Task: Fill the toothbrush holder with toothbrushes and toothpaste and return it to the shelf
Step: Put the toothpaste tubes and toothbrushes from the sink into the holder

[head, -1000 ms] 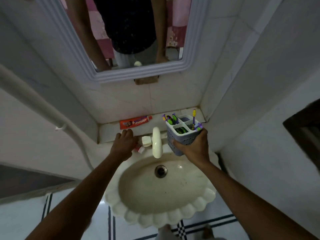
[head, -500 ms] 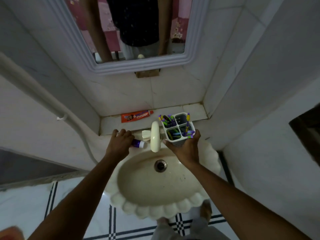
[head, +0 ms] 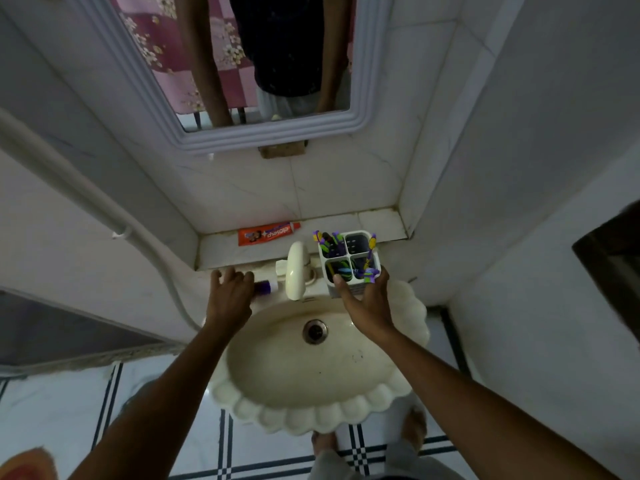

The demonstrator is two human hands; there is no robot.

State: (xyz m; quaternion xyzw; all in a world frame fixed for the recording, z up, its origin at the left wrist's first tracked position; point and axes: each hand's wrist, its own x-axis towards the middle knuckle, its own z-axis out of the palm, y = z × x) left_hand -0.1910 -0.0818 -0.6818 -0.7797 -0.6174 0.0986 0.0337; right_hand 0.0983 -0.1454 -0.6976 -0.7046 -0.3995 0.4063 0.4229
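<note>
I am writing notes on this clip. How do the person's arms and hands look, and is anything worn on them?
Both arms are bare up to the frame edge: no sleeves in view. The left hand and the right hand wear no gloves, and I see no watch, bracelet or ring. The picture is dim, so small items could be missed.

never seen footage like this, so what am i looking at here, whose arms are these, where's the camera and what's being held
There is no machine: the arms belong to a person wearing a wide-angle camera on the head, looking down at a bathroom sink. The mirror above reflects their body. The right hand grips a four-compartment toothbrush holder with colourful toothbrushes in three compartments, beside the tap. The left hand closes on a small tube with a purple end on the sink's back edge. An orange toothpaste tube lies flat on the tiled shelf behind.
</note>
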